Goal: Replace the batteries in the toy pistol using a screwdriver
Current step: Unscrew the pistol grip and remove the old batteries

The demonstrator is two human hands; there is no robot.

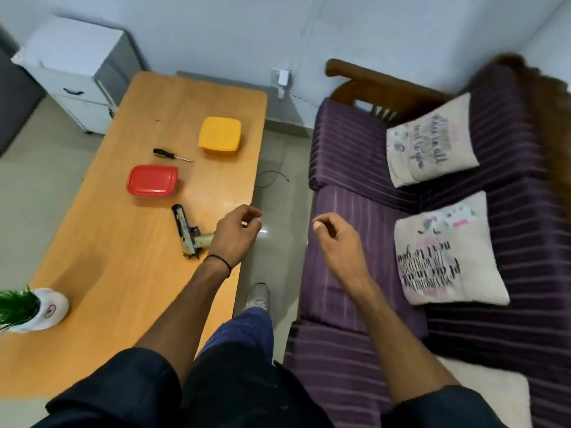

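Wooden table [123, 282] on my left, purple sofa [343, 143] w/ 2 cushions on my right, tiled floor btwn. Toy pistol [184, 230] lies flat near the table edge, grip end partly hidden behind my left hand [236, 233]; can't tell if they touch. Screwdriver [171, 155] further off, btwn red box [152, 180] & yellow box [220, 135]. Both hands loosely curled, holding nothing; right hand [333, 239] over the sofa edge. Sofa's far end blurred.

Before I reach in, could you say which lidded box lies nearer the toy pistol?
The red box, just beyond the toy pistol; the yellow box sits farther back, past the screwdriver.
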